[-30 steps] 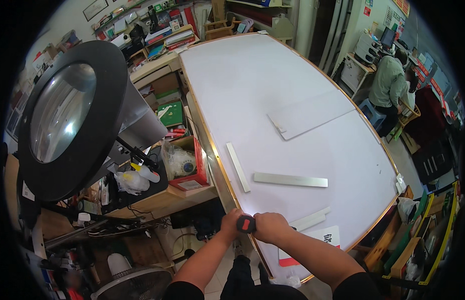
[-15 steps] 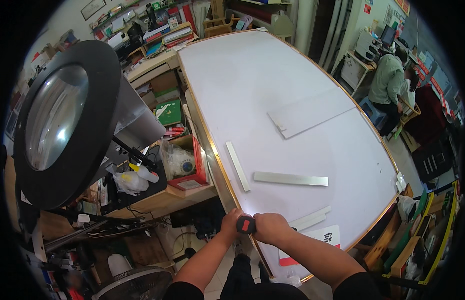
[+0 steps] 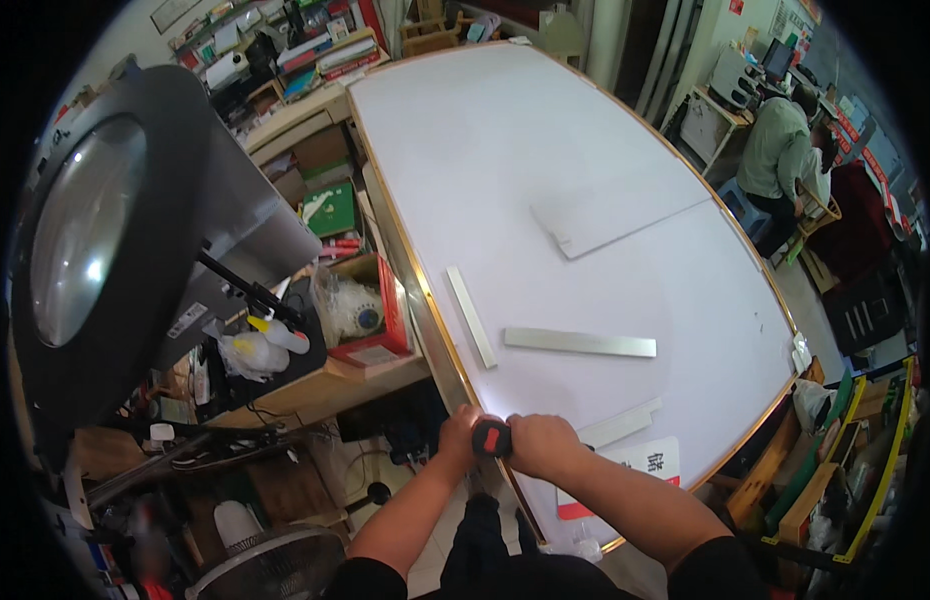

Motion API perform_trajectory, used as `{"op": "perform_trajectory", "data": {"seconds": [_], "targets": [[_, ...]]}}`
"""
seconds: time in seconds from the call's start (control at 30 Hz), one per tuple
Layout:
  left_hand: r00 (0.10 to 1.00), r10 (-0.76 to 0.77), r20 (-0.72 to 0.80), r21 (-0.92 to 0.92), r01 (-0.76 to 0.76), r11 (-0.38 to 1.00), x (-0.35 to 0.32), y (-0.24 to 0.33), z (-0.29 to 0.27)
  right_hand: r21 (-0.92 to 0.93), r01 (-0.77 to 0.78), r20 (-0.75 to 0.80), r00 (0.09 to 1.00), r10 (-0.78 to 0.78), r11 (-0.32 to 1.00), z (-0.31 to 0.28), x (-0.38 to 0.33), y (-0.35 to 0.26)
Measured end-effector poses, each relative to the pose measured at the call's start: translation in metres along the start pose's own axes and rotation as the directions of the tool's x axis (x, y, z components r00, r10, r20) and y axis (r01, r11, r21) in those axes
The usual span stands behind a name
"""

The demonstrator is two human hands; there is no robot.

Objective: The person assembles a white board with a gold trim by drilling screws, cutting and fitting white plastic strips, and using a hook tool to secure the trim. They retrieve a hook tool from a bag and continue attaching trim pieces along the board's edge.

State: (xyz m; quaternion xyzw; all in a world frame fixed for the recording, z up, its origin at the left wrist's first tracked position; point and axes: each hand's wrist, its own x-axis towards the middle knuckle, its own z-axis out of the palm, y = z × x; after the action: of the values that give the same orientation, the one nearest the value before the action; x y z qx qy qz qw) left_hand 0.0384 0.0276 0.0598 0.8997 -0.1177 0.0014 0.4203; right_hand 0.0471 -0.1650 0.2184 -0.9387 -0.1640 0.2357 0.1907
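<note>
The head view looks down on both bare hands, brought together at the left-hand edge of a large white counter (image 3: 465,130) trimmed with a gold-coloured border. Between them sits a black tool (image 3: 492,438), its rounded end, marked in red, turned up toward the camera. The left hand (image 3: 458,437) is closed against the tool's left side, and the right hand (image 3: 545,447) grips it from the right, knuckles up; the undersides of the fingers are hidden, as is the rest of the tool below. A bright patch of light shows on the counter just beyond the tool.

Ahead of the hands, a narrow pale strip (image 3: 471,318) lies along the counter's left border, and a wider silver bar (image 3: 580,342) lies crosswise to its right, near it but apart. Just beyond the right forearm is a stepped pale piece (image 3: 622,425), with a white and red card (image 3: 633,475) partly covered by that forearm. Farther up the counter lies a thin whitish sheet (image 3: 615,220), well apart from both hands.

To the left stand a round lens in a thick black rim (image 3: 170,200) and an open red box (image 3: 395,310) holding plastic-wrapped contents. At far right, another person (image 3: 775,150) sits on a blue stool.
</note>
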Motion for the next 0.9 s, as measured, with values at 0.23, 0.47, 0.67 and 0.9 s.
{"op": "perform_trajectory", "data": {"seconds": [0.23, 0.47, 0.67, 0.9], "targets": [[1.000, -0.026, -0.009, -0.035, 0.025, 0.999, 0.002, 0.004, 0.003, 0.032, -0.025, -0.033, 0.999, 0.026, 0.999, 0.014, -0.006, 0.008], [0.996, -0.033, -0.082, 0.003, 0.033, 0.999, -0.002, -0.002, 0.011, 0.037, -0.103, 0.058, 0.993, 0.101, 0.994, 0.009, -0.005, 0.003], [0.995, -0.056, -0.083, 0.029, 0.058, 0.998, -0.003, -0.007, 0.017, 0.029, -0.108, 0.055, 0.993, 0.106, 0.994, 0.008, -0.005, 0.001], [0.986, -0.085, -0.143, 0.031, 0.090, 0.995, -0.006, -0.006, 0.021, 0.038, -0.114, 0.051, 0.992, 0.112, 0.993, 0.006, -0.006, 0.000]]}}
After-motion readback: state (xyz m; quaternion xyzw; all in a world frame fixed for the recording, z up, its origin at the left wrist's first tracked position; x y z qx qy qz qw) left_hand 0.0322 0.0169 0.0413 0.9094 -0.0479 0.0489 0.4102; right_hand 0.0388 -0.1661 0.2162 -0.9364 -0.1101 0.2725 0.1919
